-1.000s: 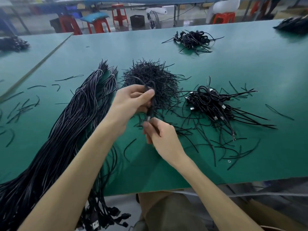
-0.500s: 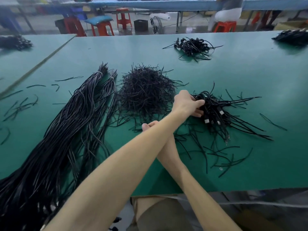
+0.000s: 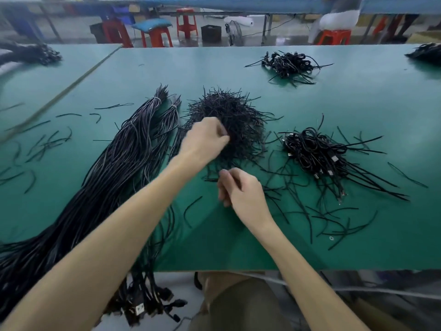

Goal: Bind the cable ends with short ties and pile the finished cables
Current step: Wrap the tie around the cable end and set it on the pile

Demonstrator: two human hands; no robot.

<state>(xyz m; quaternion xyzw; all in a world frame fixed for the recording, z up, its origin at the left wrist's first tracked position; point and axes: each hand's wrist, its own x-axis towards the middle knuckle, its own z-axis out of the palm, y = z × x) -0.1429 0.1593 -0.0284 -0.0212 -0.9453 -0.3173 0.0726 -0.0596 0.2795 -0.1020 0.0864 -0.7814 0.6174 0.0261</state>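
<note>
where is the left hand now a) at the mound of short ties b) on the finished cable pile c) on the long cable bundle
a: the left hand is at the near-left edge of the mound of short ties.

Cable groups are lying across your table [image 3: 358, 103].
The long cables [image 3: 114, 168] are lying at your left, the short ties [image 3: 233, 115] are sitting in the middle, and the finished cables [image 3: 317, 154] are lying right of them.

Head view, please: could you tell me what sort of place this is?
Probably a cable-assembly workshop: a long green worktable, a thick bundle of black cables beside a heap of short ties, and red plastic stools behind.
</note>
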